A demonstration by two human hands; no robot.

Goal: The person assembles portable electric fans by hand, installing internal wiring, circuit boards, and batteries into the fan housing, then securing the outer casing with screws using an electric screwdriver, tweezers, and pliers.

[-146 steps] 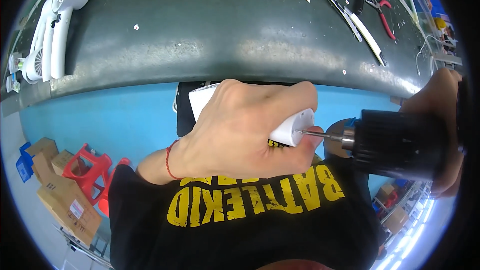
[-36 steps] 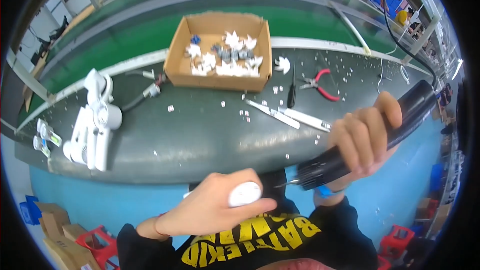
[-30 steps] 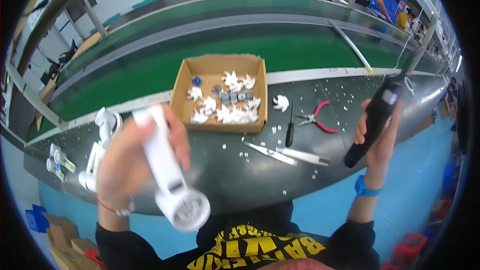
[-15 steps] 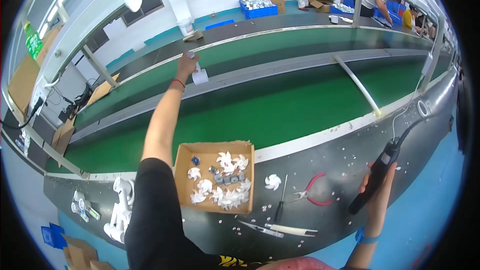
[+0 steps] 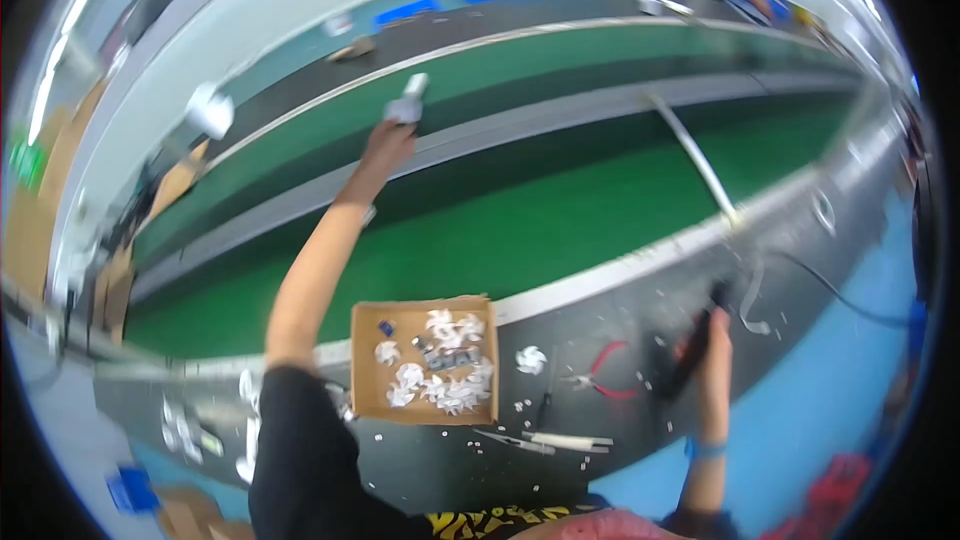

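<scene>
White plastic round-headed gadget (image 5: 404, 110) at L hand (image 5: 390, 145), can't tell fingers' grip. R hand (image 5: 714, 340) wraps black cylindrical driver (image 5: 684, 368), prob for control.

Table: dark, running across in front of me, its far edge a pale rail; my table (image 5: 420, 470) is flecked with small white bits (image 5: 518, 406).
Cardboard box: my open cardboard box (image 5: 420, 419) sits upright near the far edge.
White fan wheel: the white fan wheel (image 5: 530, 360) lies just right of the box.
Hand tools: right of the wheel, a dark screwdriver (image 5: 544, 410), then red-handled pliers (image 5: 590, 382); nearer me, tweezers (image 5: 515, 441) beside a pale-handled tool (image 5: 568, 442).
Left end: white appliances (image 5: 250, 450), partly behind my sleeve (image 5: 305, 440), and blurred small parts (image 5: 182, 432).
Green belt: beyond the table, my left hand (image 5: 388, 145) is at a white device (image 5: 405, 108) over the green belt (image 5: 530, 210); blur hides whether it rests there.
</scene>
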